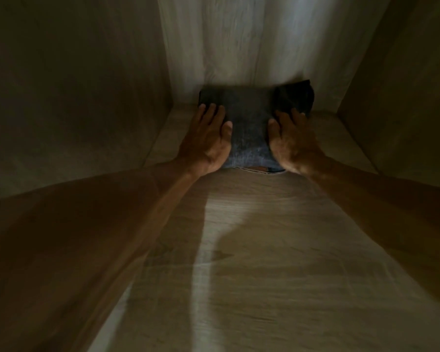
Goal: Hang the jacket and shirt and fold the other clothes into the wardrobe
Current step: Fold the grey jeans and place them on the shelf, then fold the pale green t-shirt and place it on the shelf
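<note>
As hands (pixel 206 143) (pixel 292 146) press jeans (pixel 249 130), lbl (pixel 258 169) unreadable

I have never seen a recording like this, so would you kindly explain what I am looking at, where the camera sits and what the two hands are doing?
There is no machine here: a person wears a camera on the head, and this single picture looks forward and down along both bare arms into a dim wooden wardrobe compartment. On the shelf, near the back wall, lies a folded pair of jeans. The left hand and the right hand rest flat on its two sides with fairly straight fingers, pressing rather than gripping it. A darker folded garment lies at the jeans' right rear; the picture is too dark and blurred to tell what it is.
</note>
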